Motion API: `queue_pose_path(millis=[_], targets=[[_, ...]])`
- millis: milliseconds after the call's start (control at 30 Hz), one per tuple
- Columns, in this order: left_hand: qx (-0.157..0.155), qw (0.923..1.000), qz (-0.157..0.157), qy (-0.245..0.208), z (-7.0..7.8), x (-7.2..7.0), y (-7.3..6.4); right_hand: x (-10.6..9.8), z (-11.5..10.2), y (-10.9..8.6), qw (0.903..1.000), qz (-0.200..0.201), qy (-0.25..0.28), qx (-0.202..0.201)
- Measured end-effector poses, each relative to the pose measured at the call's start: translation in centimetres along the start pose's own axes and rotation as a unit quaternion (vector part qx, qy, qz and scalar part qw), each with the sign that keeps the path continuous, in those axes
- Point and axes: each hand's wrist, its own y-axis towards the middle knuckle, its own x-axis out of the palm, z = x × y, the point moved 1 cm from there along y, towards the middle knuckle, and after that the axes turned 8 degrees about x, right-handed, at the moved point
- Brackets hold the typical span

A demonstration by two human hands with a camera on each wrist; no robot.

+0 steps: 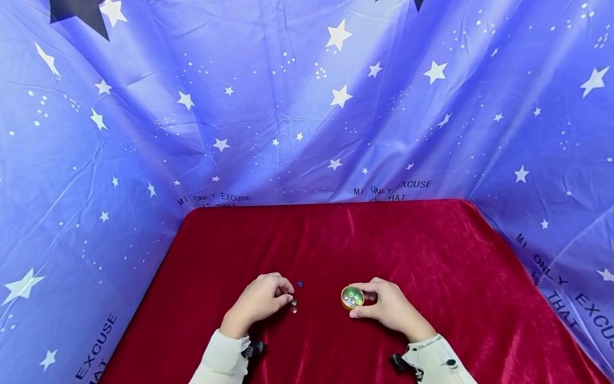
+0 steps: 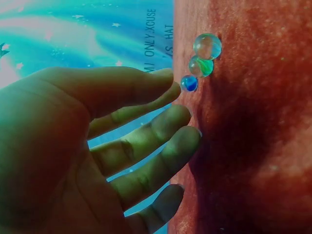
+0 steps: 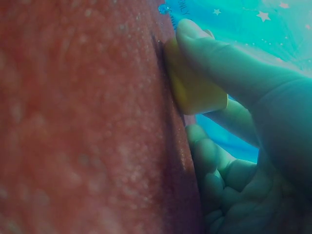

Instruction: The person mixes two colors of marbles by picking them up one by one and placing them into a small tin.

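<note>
My right hand [image 1: 390,306] grips a small yellow cup [image 3: 195,92] between thumb and fingers, its mouth facing up in the head view. Inside the cup are several glassy marbles [image 1: 353,302] against a greenish interior. My left hand [image 1: 264,298] hovers low over the red cloth with loosely bent fingers, and nothing shows between them. Just right of its fingertips lie three marbles: a clear one [image 2: 207,47], a green-streaked one [image 2: 201,66] and a blue one [image 2: 189,83]. From the head view, the blue marble sits farther back than the other two, which are close together.
Red velvet cloth [image 1: 384,240] covers the table, with slight folds. Blue curtains [image 1: 288,106] printed with stars and lettering hang behind and at both sides. Dark wrist mounts [image 1: 254,349] sit at the white sleeves [image 1: 220,360].
</note>
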Motion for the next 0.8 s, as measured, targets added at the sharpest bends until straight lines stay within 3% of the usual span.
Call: queue_pose_path(millis=[233,433,800], targets=[[0.028,0.9983,-0.029,-0.041,0.0,0.3,-0.2,-0.1,-0.2,-0.1,1.0000,0.001,0.003,0.004],[0.041,0.9971,-0.043,-0.047,-0.1,0.6,-0.4,0.0,-0.2,-0.2,1.0000,0.003,0.003,0.007],[0.046,0.9970,-0.039,-0.050,-0.3,1.1,-0.3,0.0,-0.1,-0.1,0.9999,0.000,-0.004,0.016]])
